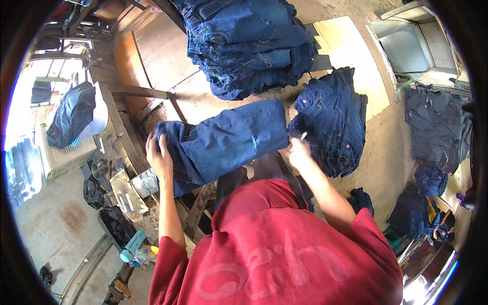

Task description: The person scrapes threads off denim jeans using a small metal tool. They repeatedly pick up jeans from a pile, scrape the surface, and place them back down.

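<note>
A pair of dark blue jeans [229, 134] is stretched sideways in front of me, with a small pale frayed patch on the cloth. My left hand [160, 152] grips its left end, fingers bent over the edge. At the other end, my right hand [297, 151] is closed beside the cloth. From its fingers sticks a small pale-tipped object [303, 135] whose kind I cannot make out. Just right of that hand lies a heap of dark blue jeans [333, 122] with loose threads. A taller pile of jeans [249, 46] rises beyond the stretched pair.
At my left are a wooden frame [122, 127], a metal can [146, 183] on its side, and a turquoise tool [133, 246]. Dark clothes [437, 127] are heaped at the far right. A wooden board [351, 61] lies behind the jeans heap.
</note>
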`<state>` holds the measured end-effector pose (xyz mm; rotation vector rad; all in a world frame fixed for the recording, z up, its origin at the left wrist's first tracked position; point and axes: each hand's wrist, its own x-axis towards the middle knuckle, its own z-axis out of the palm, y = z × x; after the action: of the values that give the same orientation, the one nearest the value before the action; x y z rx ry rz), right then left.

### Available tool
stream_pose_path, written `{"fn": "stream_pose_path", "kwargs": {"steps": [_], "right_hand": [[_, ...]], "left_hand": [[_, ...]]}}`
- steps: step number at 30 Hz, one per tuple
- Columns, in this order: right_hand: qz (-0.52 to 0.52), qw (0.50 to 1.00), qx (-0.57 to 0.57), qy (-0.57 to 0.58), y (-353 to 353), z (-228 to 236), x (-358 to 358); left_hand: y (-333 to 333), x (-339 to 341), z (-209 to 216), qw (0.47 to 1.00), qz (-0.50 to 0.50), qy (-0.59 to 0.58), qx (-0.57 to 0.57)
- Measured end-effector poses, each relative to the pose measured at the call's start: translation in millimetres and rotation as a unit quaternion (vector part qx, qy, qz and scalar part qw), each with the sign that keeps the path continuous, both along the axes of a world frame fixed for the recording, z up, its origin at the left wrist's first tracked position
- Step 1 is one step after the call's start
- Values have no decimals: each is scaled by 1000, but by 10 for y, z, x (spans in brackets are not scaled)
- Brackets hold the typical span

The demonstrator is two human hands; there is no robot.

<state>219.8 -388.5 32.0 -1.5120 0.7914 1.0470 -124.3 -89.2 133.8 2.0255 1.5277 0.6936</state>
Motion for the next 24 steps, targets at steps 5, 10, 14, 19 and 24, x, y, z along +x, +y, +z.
{"fn": "stream_pose_path", "kwargs": {"steps": [5,10,14,19,24], "right_hand": [[-49,967,47,-244,149,-112,932],[229,950,-77,-198,-60,61,816],[171,953,-62,-243,-475,380,-153],[251,893,5,-372,-656,820,-1431],[330,788,-58,-516,-153,1022,-1768]], "left_hand": [[-1412,-450,117,978,9,207,23],[-1791,-475,-38,990,49,77,-111],[-1536,-379,407,743,225,-151,-612],[-969,297,557,808,-303,52,-502],[-1095,1821,135,647,-175,-295,-681]]}}
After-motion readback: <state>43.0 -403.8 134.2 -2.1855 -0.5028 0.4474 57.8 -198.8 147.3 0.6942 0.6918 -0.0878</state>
